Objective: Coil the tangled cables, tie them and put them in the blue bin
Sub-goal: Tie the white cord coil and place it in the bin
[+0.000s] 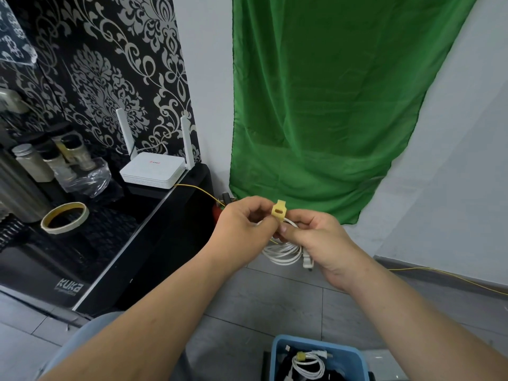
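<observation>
Two hands are held together well above the bin, with a white coil hung between them. The yellow tie is pinched by the left hand. The coil's top is gripped by the right hand, whose thumb is pressed just under the tie. The tying step is judged to be in hand. It would be done well if the loops were bunched tightly by the right hand while the tie's tail was drawn through its slot by the left and pulled snug, so that no loop could slip out. The plug, hung at the coil's right side, should be left outside the wrap. Inside the bin, one white cable, already coiled and bound with a yellow tie, is seen lying on dark things that cannot be made out.
</observation>
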Action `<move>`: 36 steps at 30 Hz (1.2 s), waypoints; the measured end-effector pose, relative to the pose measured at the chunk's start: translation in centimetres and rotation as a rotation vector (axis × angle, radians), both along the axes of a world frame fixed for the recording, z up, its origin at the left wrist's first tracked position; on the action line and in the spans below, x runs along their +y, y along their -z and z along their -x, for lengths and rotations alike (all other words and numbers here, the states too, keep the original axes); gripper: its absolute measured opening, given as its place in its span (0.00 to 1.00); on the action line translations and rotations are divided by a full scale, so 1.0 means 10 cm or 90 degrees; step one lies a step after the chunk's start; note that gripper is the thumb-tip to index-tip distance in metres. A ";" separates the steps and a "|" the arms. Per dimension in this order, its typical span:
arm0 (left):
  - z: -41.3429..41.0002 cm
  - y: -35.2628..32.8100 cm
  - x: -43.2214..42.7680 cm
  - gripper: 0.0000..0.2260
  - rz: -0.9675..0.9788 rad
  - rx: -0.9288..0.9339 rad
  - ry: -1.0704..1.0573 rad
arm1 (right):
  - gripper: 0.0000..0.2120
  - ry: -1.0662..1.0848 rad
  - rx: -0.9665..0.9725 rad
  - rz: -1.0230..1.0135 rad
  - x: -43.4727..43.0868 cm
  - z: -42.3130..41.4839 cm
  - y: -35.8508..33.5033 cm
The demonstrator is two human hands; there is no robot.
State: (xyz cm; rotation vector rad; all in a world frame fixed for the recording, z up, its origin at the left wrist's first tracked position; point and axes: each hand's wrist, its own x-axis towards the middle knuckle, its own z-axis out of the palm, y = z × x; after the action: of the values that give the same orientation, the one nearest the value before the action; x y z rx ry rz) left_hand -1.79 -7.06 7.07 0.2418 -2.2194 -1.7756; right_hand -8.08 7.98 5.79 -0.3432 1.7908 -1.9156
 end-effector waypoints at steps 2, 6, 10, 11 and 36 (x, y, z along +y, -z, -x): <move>0.00 0.03 -0.02 0.05 0.054 -0.010 -0.009 | 0.12 0.001 -0.003 0.004 0.00 0.01 0.00; -0.02 0.04 -0.03 0.06 0.079 -0.010 0.004 | 0.11 0.007 0.017 -0.024 0.01 -0.02 0.04; 0.00 0.02 -0.06 0.01 -0.002 -0.002 -0.017 | 0.09 0.035 0.035 -0.033 0.02 -0.01 0.03; 0.01 0.02 -0.06 0.04 -0.017 0.002 -0.026 | 0.09 0.041 0.039 -0.031 0.02 -0.01 0.03; 0.05 0.16 -0.13 0.09 0.386 0.209 0.084 | 0.09 0.059 -0.126 -0.003 0.04 0.05 -0.01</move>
State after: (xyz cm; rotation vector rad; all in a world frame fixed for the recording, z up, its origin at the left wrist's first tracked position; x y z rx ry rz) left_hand -2.31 -8.35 5.43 -0.3086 -2.4268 -1.0168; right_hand -8.58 8.37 5.89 -0.0670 1.7069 -1.9347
